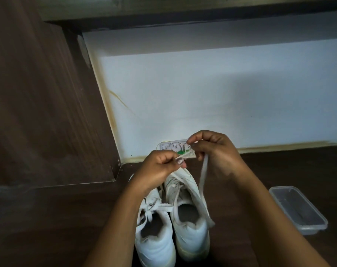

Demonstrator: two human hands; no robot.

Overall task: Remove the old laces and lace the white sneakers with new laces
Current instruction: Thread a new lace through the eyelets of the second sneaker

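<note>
Sneakers [190,234], pinched lace [203,170], plastic container [308,229] rightward

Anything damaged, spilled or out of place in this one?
Nothing spilled or askew: the white sneakers stand side by side, and the left hand and right hand pinch a lace. The one oddity is a brownish streak on the white wall beside the wooden panel; it looks like a stain.

2 white sneakers [190,236] stand side by side, heels nearest; the right one's loose lace [203,173] stretches upward.
</note>
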